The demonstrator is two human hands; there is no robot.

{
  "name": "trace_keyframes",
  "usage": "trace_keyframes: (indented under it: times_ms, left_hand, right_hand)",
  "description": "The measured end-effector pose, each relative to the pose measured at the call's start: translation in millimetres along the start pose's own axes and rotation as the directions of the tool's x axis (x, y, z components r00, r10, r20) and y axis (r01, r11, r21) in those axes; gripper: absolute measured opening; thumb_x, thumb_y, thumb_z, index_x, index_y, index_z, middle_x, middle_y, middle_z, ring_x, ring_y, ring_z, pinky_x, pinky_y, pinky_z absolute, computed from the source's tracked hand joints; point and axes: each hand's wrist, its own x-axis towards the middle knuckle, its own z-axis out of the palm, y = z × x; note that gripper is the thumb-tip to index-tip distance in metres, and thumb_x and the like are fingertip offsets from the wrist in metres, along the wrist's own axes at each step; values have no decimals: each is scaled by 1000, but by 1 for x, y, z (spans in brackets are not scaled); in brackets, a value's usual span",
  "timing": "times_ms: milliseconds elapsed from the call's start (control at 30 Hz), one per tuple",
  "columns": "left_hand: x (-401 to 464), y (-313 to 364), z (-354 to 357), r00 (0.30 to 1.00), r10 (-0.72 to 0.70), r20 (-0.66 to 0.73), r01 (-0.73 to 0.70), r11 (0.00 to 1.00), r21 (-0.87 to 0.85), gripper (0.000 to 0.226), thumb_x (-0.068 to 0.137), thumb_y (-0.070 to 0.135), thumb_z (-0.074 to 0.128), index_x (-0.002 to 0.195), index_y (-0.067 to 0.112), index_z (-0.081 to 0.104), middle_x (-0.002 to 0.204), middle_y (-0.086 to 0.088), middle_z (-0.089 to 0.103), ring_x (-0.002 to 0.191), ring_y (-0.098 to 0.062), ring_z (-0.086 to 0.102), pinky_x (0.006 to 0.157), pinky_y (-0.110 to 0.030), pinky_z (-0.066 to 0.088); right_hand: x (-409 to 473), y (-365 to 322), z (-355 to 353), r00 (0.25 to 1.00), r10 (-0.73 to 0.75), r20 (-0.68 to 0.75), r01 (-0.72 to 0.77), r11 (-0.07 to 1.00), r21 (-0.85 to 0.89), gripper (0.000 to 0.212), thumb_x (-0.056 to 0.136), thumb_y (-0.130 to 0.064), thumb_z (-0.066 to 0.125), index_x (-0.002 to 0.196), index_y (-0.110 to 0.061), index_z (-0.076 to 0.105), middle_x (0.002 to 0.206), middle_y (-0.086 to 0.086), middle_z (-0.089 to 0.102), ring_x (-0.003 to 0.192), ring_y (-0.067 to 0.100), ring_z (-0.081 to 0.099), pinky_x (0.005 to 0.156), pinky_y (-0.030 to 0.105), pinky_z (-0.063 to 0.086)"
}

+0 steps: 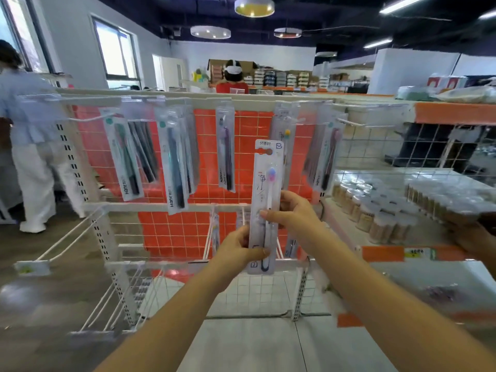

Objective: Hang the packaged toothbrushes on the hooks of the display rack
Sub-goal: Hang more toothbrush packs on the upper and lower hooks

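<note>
Holding one packaged toothbrush (264,208) upright in front of the display rack (171,99), so this is the "line it up and hang it" bit. The left hand (237,248) pinches the pack low down near its bottom edge, thumb across the front; the right hand (291,213) is curled round the middle from the 3 o'clock side. Both hands are clamped on the same pack, and it isn't touching any hook yet.

The hang hole is at the 12 o'clock end of the card, just under the printed header. It sits lower than the top row, where the other packs (174,157) already hang in front of the orange grid panel (249,135). There's a white hook (349,122) poking out at roughly 2 o'clock from the pack, and one hung pack (225,146) at about 11 o'clock. I can't tell for sure which peg is free, things are a bit blurry.

If I were doing this: raise the pack until the hole is level with the peg tip, keep the card square to the peg and not twisted, then push straight back. Gripping this low means the top can flop, so I'd slide the right hand closer to the header for control. Watch the neighbours too, they hang tilted and close, easy to knock.

Jars (375,210) sit on the shelf at 3 o'clock, out of the way.
</note>
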Motion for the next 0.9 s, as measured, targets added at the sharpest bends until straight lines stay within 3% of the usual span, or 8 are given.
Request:
trace_keyframes:
  times_ms: [67,167,267,367,533,733,900]
  left_hand:
    - [-7,-6,-6,999,9,39,-18,975,221,29,84,5,64,104,25,57,104,-1,66,97,-17,64,85,-28,53]
    - [-16,-16,-17,997,33,71,-69,807,586,12,90,17,58,100,24,57,95,5,62,89,-10,60,79,-23,52]
    - [-22,-28,-24,997,68,41,-76,671,738,13,93,22,53,105,21,58,97,5,61,86,-8,57,80,-22,50]
    - [-29,-35,-26,994,101,30,-86,609,788,15,94,22,51,106,19,59,95,7,58,86,-8,56,78,-20,46]
    - [-40,-44,-26,993,104,49,-102,595,797,18,94,22,50,108,16,60,104,1,63,92,-14,58,80,-24,46]
    - [-43,-52,-27,993,93,76,-117,594,796,17,94,20,50,106,17,61,103,0,63,92,-14,57,86,-30,49]
    - [-35,-51,-31,995,55,81,-98,614,783,15,94,21,50,104,19,61,99,4,60,91,-13,57,85,-29,50]
  right_hand:
    - [-6,5,-1,1000,4,-22,-4,1000,2,38,77,2,70,111,-9,59,96,2,69,87,18,67,70,25,56]
    - [-14,12,-4,998,14,-56,-15,1000,-20,33,77,0,70,104,-16,60,94,0,69,88,19,67,73,31,56]
    - [-21,16,-7,997,19,-79,-22,999,-30,33,77,1,70,103,-17,60,92,-1,69,87,17,67,76,32,56]
    - [-28,21,-11,994,16,-106,-22,998,-50,31,77,2,69,95,-22,60,88,-4,69,80,10,67,71,25,56]
    - [-49,40,-20,986,57,-158,-65,997,-48,29,77,2,70,92,-21,61,84,-4,70,72,7,68,61,20,55]
    - [-76,66,-32,964,130,-230,-141,989,-32,30,76,0,71,96,-20,63,95,6,71,86,22,68,77,39,56]
    - [-73,65,-38,961,139,-240,-154,987,-43,40,75,-1,72,113,-10,61,98,7,71,88,22,69,76,37,57]
